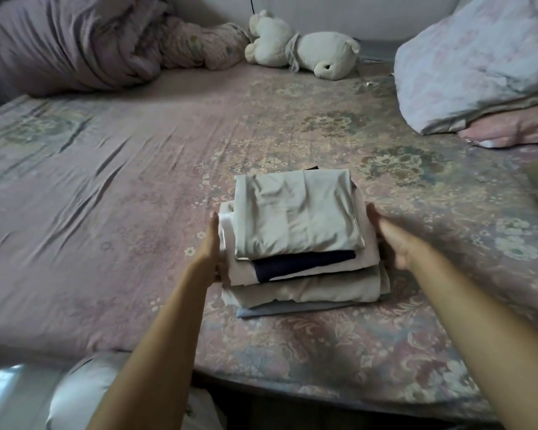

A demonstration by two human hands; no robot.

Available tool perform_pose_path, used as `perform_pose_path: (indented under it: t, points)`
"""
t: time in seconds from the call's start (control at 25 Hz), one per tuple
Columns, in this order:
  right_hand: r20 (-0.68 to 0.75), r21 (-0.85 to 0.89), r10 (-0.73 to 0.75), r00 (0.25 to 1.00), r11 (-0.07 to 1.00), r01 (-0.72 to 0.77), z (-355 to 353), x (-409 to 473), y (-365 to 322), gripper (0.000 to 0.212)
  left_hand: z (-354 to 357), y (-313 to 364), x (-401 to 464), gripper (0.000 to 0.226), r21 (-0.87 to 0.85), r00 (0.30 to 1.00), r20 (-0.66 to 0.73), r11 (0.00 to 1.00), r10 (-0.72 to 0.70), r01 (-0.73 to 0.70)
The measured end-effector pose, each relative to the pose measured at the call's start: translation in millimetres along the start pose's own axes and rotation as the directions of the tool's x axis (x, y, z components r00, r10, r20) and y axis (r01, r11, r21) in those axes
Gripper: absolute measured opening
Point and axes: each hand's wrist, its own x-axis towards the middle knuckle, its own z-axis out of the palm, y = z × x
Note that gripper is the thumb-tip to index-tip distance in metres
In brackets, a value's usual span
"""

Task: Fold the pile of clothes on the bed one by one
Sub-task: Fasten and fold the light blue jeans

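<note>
You are standing at the near edge of the bed (pixel 112 169), which is wearing a pink floral sheet, and you are reaching both bare arms forward to a stack of folded clothes (pixel 302 243) that is lying on the sheet near that edge, right of the middle of the view. The stack is showing, from the top down, a pale grey-green folded garment (pixel 295 215), a dark navy piece (pixel 302 263) peeking out beneath it, a white piece (pixel 348 260), another grey-green layer (pixel 305 290) and a blue-grey piece (pixel 292 308) at the bottom, touching the sheet. Your left hand (pixel 210 246) is lying flat against the left side of the stack with its fingers straight, pressing on the white and grey-green edges. Your right hand (pixel 389 237) is sitting just beside the right side of the stack with its fingers extended and relaxed; whether it is actually touching the cloth cannot be told, since the hand is blurred. Neither hand is curling around any garment. At the far side of the bed, a white stuffed bear (pixel 302 52) is lying on its side against the wall, a bunched purple quilt (pixel 75 48) is filling the far left corner, and a pale floral folded quilt (pixel 479 63) is resting on a pink pillow (pixel 510 135) at the far right.
</note>
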Motion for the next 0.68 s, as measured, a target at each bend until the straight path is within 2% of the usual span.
perform_pose_path:
  t: [0.12, 0.28, 0.48, 0.6, 0.68]
  points:
    - [0.027, -0.005, 0.014, 1.000, 1.000, -0.014, 17.6, 2.7, 5.4, 0.060, 18.1, 4.3, 9.0, 0.074, -0.009, 0.993, 0.101, 0.999, 0.052, -0.051]
    - [-0.043, -0.050, 0.083, 0.996, 0.995, -0.085, 21.3, 3.7, -1.0, 0.048, 4.6, 0.2, 18.9, 0.091, 0.034, 0.976, 0.213, 0.999, -0.045, 0.038]
    - [-0.081, -0.167, 0.176, 0.981, 0.968, -0.188, 14.7, 9.7, -7.3, 0.037, 5.5, -3.3, 28.6, 0.063, 0.142, 0.968, 0.247, 0.990, -0.035, -0.001]
    - [-0.097, -0.178, 0.168, 0.981, 0.967, -0.183, 15.1, 13.3, -9.8, 0.037, 6.5, -3.1, 24.5, 0.058, 0.026, 0.953, 0.301, 0.998, 0.044, -0.055]
    - [-0.098, -0.166, 0.155, 0.983, 0.971, -0.169, 13.8, 18.6, -9.2, 0.042, 4.7, -0.6, 21.5, 0.067, -0.066, 0.935, 0.346, 0.996, 0.076, -0.056]
